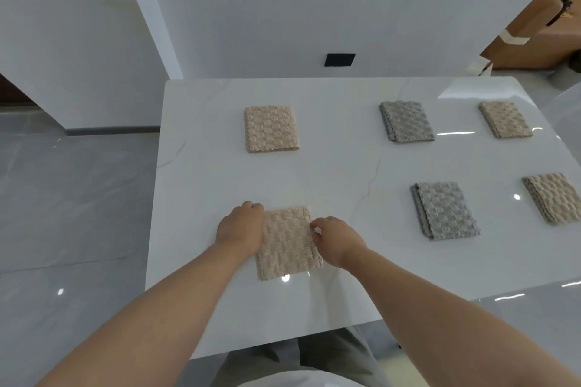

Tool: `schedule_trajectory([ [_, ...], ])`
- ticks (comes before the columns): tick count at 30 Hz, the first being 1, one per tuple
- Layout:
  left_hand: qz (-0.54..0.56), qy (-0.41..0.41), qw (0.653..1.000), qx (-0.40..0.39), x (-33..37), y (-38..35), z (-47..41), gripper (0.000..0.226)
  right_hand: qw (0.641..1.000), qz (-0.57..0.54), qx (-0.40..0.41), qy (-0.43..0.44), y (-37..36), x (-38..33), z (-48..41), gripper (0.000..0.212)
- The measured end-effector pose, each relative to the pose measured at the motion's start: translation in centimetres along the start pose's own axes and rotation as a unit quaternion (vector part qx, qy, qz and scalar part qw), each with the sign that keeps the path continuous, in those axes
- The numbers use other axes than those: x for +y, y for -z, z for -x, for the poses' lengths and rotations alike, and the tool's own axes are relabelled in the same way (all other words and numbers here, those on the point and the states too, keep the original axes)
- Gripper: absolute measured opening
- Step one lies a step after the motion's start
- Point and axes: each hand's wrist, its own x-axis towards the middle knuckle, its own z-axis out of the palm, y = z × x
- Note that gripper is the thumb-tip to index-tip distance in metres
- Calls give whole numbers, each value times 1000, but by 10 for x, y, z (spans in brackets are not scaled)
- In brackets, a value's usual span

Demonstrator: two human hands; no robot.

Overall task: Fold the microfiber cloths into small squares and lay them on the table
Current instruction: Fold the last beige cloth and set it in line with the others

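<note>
A folded beige microfiber cloth [289, 243] lies on the white marble table [330, 166] near its front left. My left hand [240, 228] rests on the cloth's left edge with fingers curled over it. My right hand [338, 237] grips the cloth's right edge between fingers and thumb. Several other folded cloths lie flat on the table: a beige one [271, 129] at the back left, a grey one [407, 125] and a beige one [505, 119] at the back right, a grey one [445, 210] and a beige one [555, 197] at the right.
The table's left edge runs close to my left hand, with grey floor tiles [72, 198] beyond. A white wall with a black socket [340, 60] stands behind the table. A wooden door [540, 25] is at the upper right.
</note>
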Motion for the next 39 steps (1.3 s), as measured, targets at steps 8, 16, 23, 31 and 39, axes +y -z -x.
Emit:
schedule_trajectory([
  [8,104,16,994,9,-15,-14,-16,28,999,-36,23,-15,2,-7,-29,40],
  [16,140,25,989,24,-7,-19,-31,11,1000,-18,5,2,10,-7,-57,25],
  [23,179,116,975,56,-3,-24,-22,12,998,-8,53,-27,0,-6,-53,18],
  [31,208,199,956,47,2,-23,-1,26,986,-111,-2,-127,-9,4,-27,39],
  [39,255,172,948,80,17,-10,-29,21,979,-165,52,-106,8,-8,-51,32],
])
